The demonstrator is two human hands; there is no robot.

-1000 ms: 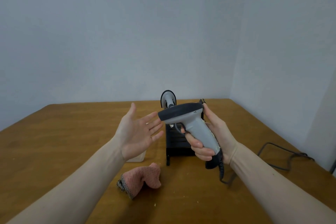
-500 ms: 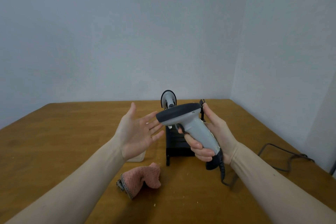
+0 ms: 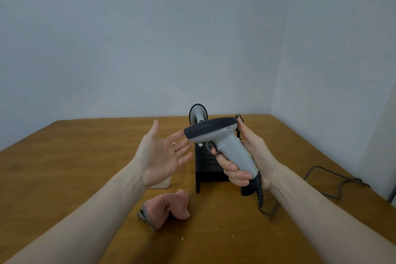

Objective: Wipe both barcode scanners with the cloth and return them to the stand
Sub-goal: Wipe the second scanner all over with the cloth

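- The right hand point(image 3: 252, 156) grips the grey handle of a scanner point(image 3: 222, 141), fingers curled round the front and the thumb lying up the back, holding it in the air above the surface point(image 3: 64, 167).
- The scanner's dark head points left, toward the left hand point(image 3: 162, 154); its dark coiled cable point(image 3: 260, 197) hangs from the base of the handle down to the surface.
- The left hand is spread flat, palm up and turned toward the scanner head, holding nothing; its fingertips are just beside the head, and I cannot tell whether they touch it.
- A black stand point(image 3: 206, 167) sits on the surface behind the held scanner, with a second scanner point(image 3: 198, 113) upright at its far end.
- The pink cloth point(image 3: 169, 208) lies crumpled on the surface below the left hand, just in front of the stand and apart from both hands.
- A clear box point(image 3: 160, 184) shows under the left wrist.
- A grey cord point(image 3: 334, 178) trails across the surface at the right.
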